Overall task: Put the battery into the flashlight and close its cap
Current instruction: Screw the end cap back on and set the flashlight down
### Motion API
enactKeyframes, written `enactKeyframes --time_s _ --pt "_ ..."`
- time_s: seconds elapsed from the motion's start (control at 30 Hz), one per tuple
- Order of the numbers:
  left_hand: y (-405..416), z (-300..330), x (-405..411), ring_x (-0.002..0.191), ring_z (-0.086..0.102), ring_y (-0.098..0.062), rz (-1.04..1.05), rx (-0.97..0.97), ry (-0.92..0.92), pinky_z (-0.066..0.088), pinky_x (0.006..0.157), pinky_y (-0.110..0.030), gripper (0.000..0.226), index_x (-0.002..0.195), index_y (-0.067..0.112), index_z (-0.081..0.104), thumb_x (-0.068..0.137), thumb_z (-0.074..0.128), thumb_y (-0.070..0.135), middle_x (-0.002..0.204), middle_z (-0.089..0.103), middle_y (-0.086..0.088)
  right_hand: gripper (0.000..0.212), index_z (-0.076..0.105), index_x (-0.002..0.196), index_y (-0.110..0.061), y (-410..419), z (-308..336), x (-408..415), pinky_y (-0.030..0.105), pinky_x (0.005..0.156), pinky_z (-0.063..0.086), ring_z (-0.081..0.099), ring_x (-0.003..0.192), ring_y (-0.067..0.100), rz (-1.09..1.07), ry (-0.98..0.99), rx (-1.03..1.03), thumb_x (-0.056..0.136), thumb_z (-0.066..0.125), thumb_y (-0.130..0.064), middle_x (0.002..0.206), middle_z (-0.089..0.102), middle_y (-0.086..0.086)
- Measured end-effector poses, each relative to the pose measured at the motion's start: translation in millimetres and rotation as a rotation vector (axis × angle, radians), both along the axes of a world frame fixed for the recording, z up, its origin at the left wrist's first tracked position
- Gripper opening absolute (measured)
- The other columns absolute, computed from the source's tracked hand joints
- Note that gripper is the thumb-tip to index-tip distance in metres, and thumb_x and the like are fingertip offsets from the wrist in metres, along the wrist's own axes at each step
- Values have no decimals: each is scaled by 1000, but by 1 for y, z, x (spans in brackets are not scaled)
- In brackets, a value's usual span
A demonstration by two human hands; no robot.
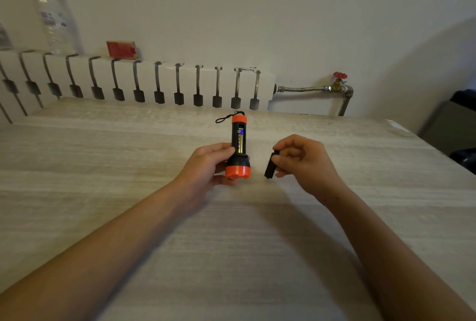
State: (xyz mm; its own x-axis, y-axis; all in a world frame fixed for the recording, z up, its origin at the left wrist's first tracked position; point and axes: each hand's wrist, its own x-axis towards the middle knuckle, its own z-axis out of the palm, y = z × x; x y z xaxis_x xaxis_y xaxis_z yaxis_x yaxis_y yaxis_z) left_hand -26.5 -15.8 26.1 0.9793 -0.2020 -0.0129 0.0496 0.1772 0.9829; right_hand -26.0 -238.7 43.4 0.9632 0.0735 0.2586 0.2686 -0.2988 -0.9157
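A black flashlight (238, 149) with orange ends is held above the table, its orange head toward me and its tail with a black wrist cord pointing away. My left hand (206, 166) grips it around the neck just behind the head. The side compartment is uncovered and a yellow and blue battery (240, 141) lies inside it. My right hand (302, 161) pinches a narrow black cap (270, 168) between thumb and fingers, a short way to the right of the flashlight and apart from it.
A pale wood-grain table (231, 243) spreads under both arms. Behind it stands a white radiator (154, 81) with a clear plastic bottle (55, 16) and a red box (121, 50) on top. A pipe with a red valve (339, 81) runs at the right.
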Motion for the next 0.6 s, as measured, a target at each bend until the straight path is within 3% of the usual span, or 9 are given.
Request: enactKeyframes --time_s 0.23,0.6 --pt "-3 -1 -5 81 75 -20 -54 34 2 56 54 -31 24 119 19 71 102 53 19 104 80 -13 20 67 95 -10 8 4 -8 31 70 61 75 76 29 52 -67 293 89 64 9 81 77 8" --pt "-7 -1 -11 88 78 -23 -136 150 -73 57 54 -28 24 122 27 68 101 57 19 101 81 -7 21 68 95 -11 16 3 -13 32 70 61 75 78 29 95 -140 294 88 65 9 83 75 11"
